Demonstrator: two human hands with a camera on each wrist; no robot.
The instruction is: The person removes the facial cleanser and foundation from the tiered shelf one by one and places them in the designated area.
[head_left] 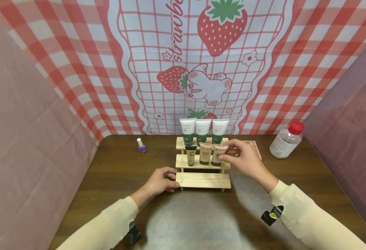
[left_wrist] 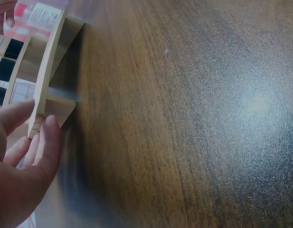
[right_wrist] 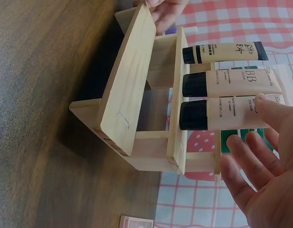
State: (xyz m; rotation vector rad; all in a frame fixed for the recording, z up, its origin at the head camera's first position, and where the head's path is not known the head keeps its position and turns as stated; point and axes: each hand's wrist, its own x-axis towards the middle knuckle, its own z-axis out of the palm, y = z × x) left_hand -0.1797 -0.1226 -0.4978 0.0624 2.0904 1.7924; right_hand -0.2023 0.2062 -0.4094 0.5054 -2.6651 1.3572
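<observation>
A three-step wooden display rack (head_left: 203, 181) stands on the table. My left hand (head_left: 158, 181) pinches the left end of its lowest step, thumb above and fingers beneath in the left wrist view. On the middle step, my right hand (head_left: 247, 159) holds the rightmost beige BB cream tube (right_wrist: 227, 114) near its top, thumb on its front; the fingertip behind is hidden. That tube stands upright on its black cap. Beside it are another BB cream tube (right_wrist: 236, 82) and a smaller black-ended tube (head_left: 191, 157). White-and-green tubes (head_left: 188, 130) line the top step.
A purple nail polish bottle (head_left: 142, 147) with a white cap stands left of the rack. At the right is a clear bottle (head_left: 284, 144) with a red cap. A flat pinkish item (head_left: 257, 149) lies partly behind my right hand. Checked strawberry cloth (head_left: 183, 41) hangs behind.
</observation>
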